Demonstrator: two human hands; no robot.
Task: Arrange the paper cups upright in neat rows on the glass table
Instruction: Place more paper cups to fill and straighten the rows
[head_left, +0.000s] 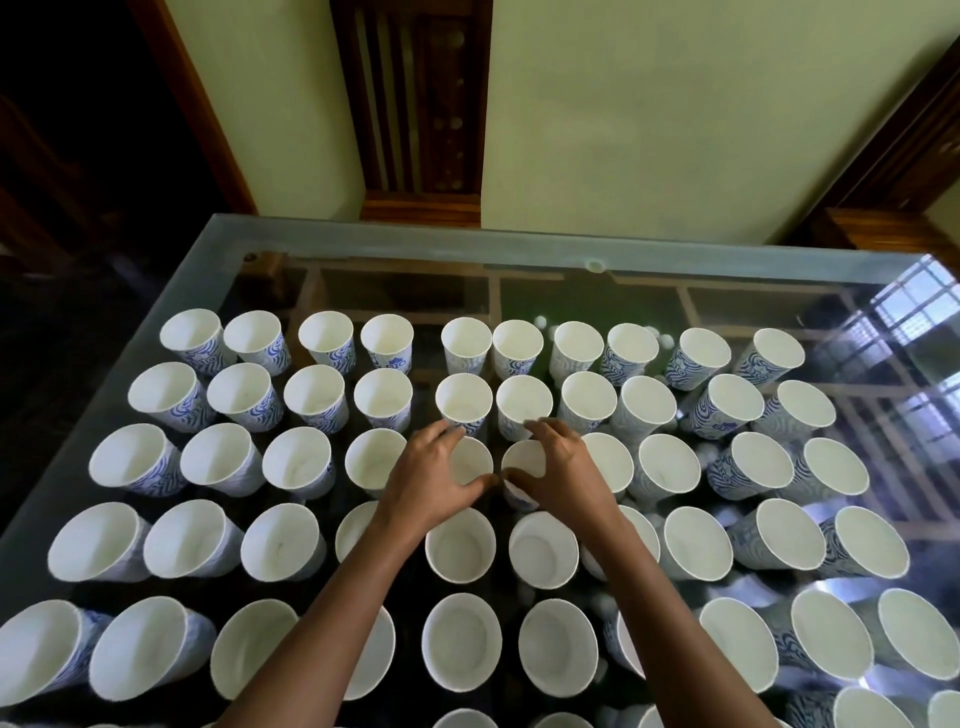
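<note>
Paper cups upright, rows filling desk from far edge to near edge. Left grip curled round one third-row cup, right grip round its neighbour, mid-desk. Nearly done, I judge; only squaring up remains.

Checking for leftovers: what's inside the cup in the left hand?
Only white inner wall shows in the cup; the left hand hides its left part and much of the bottom.
</note>
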